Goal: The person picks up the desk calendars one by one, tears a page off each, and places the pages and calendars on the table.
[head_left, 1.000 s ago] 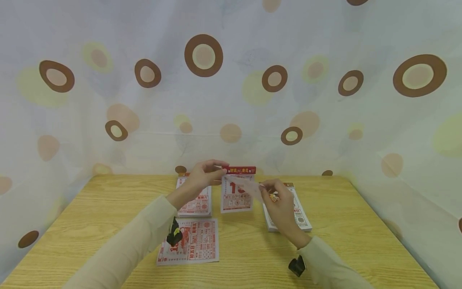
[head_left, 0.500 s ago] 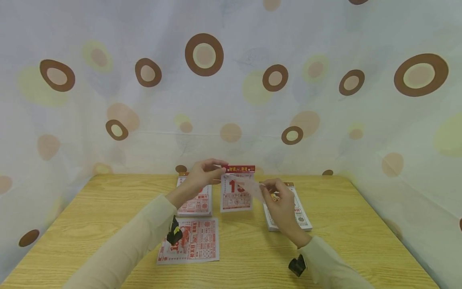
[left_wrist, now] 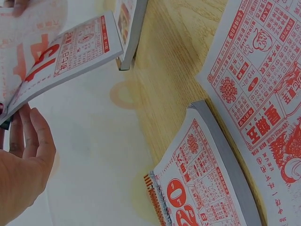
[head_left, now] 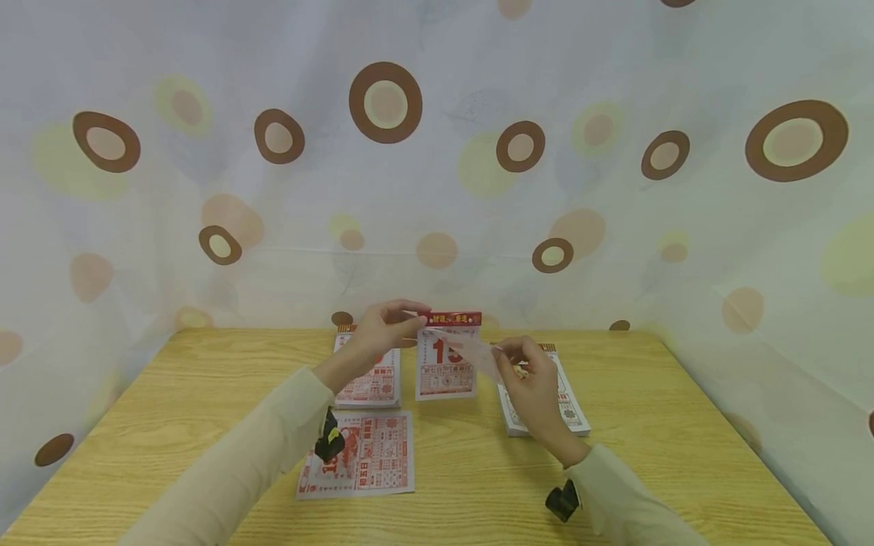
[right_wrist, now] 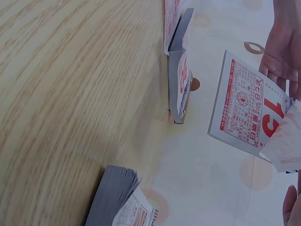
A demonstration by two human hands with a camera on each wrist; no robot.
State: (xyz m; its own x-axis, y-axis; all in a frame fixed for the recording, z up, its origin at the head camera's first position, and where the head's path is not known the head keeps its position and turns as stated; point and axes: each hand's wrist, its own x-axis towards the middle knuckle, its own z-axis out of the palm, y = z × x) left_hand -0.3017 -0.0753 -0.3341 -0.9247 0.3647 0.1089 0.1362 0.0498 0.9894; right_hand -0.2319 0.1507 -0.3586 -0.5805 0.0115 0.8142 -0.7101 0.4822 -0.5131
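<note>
A tear-off calendar (head_left: 445, 387) with a red header strip (head_left: 467, 319) and a big red 15 is held up above the table. My left hand (head_left: 384, 334) grips the header's left end between thumb and fingers. The calendar's thin top page (head_left: 471, 352) is pulled aside across the 15, its upper left still at the header. My right hand (head_left: 534, 383) pinches that page's free end between thumb and forefinger. In the left wrist view the page (left_wrist: 23, 44) lifts away from the pad (left_wrist: 77, 52); the right wrist view shows it curled over the number.
A calendar pad (head_left: 369, 390) lies at the back left, behind my left forearm. Another thick pad (head_left: 572, 409) lies at the back right, partly covered by my right hand. A loose calendar sheet (head_left: 385, 462) lies front left on the wooden table (head_left: 478, 485). A patterned cloth (head_left: 437, 189) hangs behind.
</note>
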